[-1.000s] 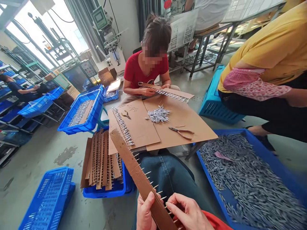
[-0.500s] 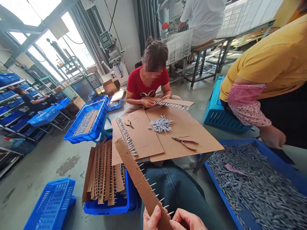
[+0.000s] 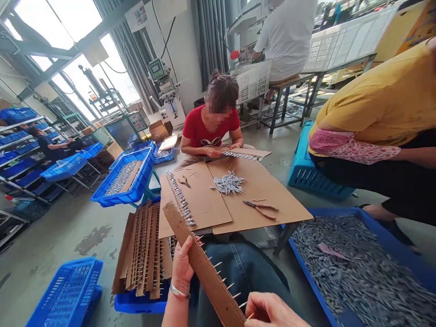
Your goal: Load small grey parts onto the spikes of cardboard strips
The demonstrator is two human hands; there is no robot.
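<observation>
My left hand (image 3: 184, 261) is wrapped round the upper part of a long brown cardboard strip (image 3: 204, 268), which slants over my lap. Thin pale sticks (image 3: 218, 265) poke out along its right edge. At the strip's lower end my right hand (image 3: 269, 309) pinches a small pale stick (image 3: 250, 316) between thumb and finger. Beyond the strip, a cardboard-covered table (image 3: 272, 190) carries a heap of grey pieces (image 3: 230, 182), red-handled pliers (image 3: 261, 209), smaller pliers (image 3: 184, 181) and a row of grey pieces on sticks (image 3: 180, 195).
Across the table a person in red (image 3: 213, 125) holds another loaded strip. A blue crate of strips (image 3: 143, 302) stands left of my knees, a blue bin of grey pieces (image 3: 361, 259) to the right. A person in yellow (image 3: 374, 100) sits beyond it.
My left hand has moved up the strip from its lower end, so the wrist now shows. My right hand stays near the lower end. The person in yellow has drawn a hand back from the bin.
</observation>
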